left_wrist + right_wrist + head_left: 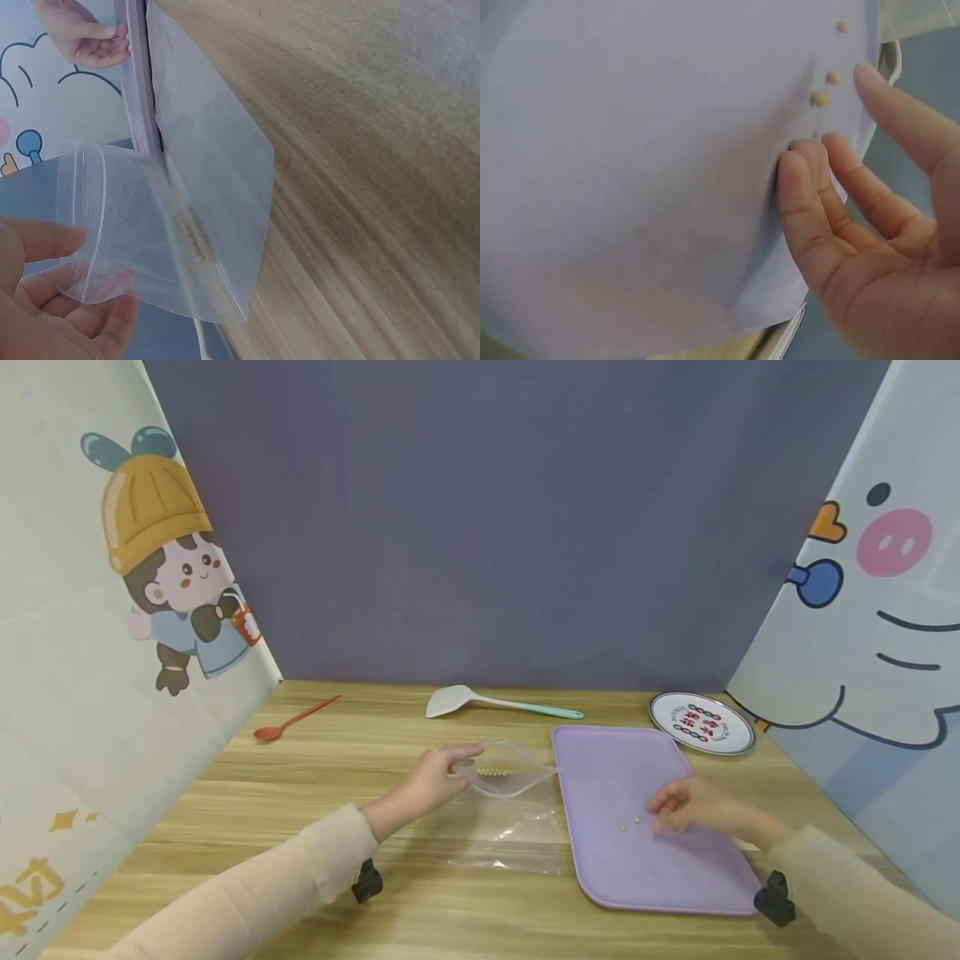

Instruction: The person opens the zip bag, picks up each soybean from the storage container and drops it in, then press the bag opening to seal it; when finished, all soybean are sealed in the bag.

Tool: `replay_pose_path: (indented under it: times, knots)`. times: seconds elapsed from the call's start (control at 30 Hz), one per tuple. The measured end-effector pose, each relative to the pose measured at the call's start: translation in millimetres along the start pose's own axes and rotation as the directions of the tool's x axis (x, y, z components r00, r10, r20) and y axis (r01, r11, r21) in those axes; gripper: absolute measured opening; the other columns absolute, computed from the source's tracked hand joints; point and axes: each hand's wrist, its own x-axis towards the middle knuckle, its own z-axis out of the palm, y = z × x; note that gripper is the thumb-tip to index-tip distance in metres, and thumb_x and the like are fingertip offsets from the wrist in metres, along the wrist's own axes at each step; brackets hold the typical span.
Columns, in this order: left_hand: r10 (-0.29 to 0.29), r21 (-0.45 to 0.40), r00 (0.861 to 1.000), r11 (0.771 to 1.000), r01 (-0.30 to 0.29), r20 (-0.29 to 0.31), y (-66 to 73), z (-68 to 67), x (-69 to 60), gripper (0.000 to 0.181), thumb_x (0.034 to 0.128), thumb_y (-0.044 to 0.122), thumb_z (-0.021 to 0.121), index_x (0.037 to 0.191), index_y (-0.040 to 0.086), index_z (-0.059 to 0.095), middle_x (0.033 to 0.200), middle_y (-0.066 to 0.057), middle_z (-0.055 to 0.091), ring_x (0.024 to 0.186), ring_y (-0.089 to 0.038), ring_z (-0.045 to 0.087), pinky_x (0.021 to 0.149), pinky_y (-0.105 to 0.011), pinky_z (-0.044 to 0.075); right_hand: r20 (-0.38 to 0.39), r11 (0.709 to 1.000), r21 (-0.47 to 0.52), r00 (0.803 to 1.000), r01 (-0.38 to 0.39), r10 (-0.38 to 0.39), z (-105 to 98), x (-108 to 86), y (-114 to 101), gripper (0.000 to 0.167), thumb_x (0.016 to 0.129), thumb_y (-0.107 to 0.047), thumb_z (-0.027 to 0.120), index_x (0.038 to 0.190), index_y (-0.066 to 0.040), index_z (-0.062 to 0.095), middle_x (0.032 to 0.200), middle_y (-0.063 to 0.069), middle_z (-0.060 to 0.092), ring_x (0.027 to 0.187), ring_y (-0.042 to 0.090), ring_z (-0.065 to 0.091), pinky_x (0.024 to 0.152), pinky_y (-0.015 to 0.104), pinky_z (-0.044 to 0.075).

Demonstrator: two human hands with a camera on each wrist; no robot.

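Note:
My left hand [437, 777] holds the edge of a clear zip bag [517, 822] between thumb and fingers, and the mouth of the bag gapes. Inside it lie several small pale-yellow beans [492, 772] in a row, also seen through the plastic in the left wrist view. To the right, my right hand [693, 806] is low over a lilac tray [637, 881], its thumb apart from the loosely bent fingers. Near its fingertips a few loose beans [820, 98] lie on the tray. No bean shows between the fingers.
Behind the bag lies a white spatula [491, 700] with a mint handle. An orange-red spoon [288, 724] is at the back left of the wooden table [247, 827]. A white patterned plate [738, 737] sits beyond the tray, by the right wall panel.

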Motion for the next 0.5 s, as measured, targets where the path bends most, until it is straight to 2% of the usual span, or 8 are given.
replay_pose_path:
  times: [0.2,0.5]
  knots:
    - [0.014,0.01,1.0,1.0,-0.014,-0.007,-0.1,-0.2,0.8,0.045,0.0856,-0.002,0.065,0.13,0.0,0.058,0.138,-0.014,0.056,0.115,-0.032,0.062,0.094,-0.045,0.054,-0.052,0.998,-0.051,0.998,-0.022,0.019,7.0,2.3,0.5,0.034,0.077,-0.018,0.08,0.098,0.004,0.066,0.076,0.002,0.063,0.064,0.013,0.055,0.057,0.024,0.048]
    - [0.025,0.012,1.0,1.0,-0.025,-0.001,-1.5,-0.5,0.3,0.046,0.0855,-0.001,0.065,0.131,-0.001,0.057,0.138,-0.015,0.056,0.115,-0.033,0.062,0.096,-0.047,0.053,-0.104,0.995,-0.096,0.994,-0.018,0.008,12.4,5.0,2.2,0.021,0.074,-0.013,0.081,0.085,0.0,0.068,0.067,0.0,0.06,0.058,0.012,0.051,0.051,0.021,0.044]
